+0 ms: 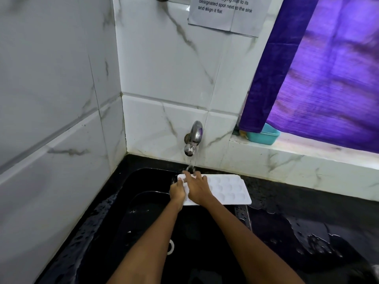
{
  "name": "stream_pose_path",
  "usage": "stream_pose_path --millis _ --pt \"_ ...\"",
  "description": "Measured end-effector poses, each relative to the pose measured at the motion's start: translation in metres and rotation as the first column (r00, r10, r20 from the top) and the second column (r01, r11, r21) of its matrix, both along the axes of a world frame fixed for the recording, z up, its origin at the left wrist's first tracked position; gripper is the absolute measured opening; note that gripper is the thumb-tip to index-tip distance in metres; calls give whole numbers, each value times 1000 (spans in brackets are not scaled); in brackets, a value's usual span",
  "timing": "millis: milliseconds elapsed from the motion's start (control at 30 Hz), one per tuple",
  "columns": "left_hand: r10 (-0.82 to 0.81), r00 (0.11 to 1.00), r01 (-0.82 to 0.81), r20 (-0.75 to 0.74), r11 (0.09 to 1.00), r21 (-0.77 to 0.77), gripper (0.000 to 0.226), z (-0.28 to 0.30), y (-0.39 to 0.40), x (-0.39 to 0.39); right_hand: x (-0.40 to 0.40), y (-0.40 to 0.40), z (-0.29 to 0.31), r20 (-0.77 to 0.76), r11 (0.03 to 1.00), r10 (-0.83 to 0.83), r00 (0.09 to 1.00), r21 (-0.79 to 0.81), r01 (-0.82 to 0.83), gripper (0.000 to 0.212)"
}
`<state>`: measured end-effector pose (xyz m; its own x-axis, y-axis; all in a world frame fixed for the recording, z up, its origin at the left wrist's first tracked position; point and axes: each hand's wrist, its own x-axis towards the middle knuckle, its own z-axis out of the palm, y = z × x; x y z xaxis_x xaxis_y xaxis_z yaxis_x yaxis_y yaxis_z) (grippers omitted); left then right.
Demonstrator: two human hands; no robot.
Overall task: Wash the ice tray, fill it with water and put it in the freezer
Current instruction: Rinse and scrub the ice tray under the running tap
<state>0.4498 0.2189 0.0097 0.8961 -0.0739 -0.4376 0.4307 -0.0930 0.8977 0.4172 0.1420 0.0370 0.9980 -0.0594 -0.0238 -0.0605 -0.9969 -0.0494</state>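
Observation:
A white ice tray (227, 189) with round hollows is held level over the back of the black sink (147, 218), under the steel wall tap (193, 138). Water runs from the tap onto the tray's left end. My left hand (178, 192) grips the tray's left edge, thumb on top. My right hand (198, 188) lies flat on the tray's left part with fingers spread, fingertips in the stream.
A white drain ring (171, 247) shows at the sink bottom. The black counter (307, 226) to the right is wet with puddles. A teal tub (264, 135) sits on the window ledge behind a purple curtain (320, 74). A paper note (227, 13) hangs on the tiles.

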Motion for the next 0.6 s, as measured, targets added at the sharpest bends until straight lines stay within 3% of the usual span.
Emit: stream_pose_path --millis 67,200,300,333,433,600 --pt "-15 1000 15 14 999 36 46 5 1 2 -2 -7 6 -20 1000 -2 1000 23 3 65" --pt "-18 999 17 33 999 43 47 18 -6 4 5 -12 19 15 991 34 999 -131 -31 60" --pt "65 997 -67 29 994 80 47 25 -3 10 5 -10 23 -72 999 37 997 40 -34 63" --pt "67 997 -69 29 993 92 47 25 -2 10 6 -12 25 -83 999 40 996 33 -37 62" --pt "44 998 -47 38 996 79 45 22 -8 5 11 -14 27 -54 992 30 998 -118 -36 62" --pt "79 995 -82 57 995 54 47 22 -6 9 8 -14 30 -69 985 -1 998 171 13 65"
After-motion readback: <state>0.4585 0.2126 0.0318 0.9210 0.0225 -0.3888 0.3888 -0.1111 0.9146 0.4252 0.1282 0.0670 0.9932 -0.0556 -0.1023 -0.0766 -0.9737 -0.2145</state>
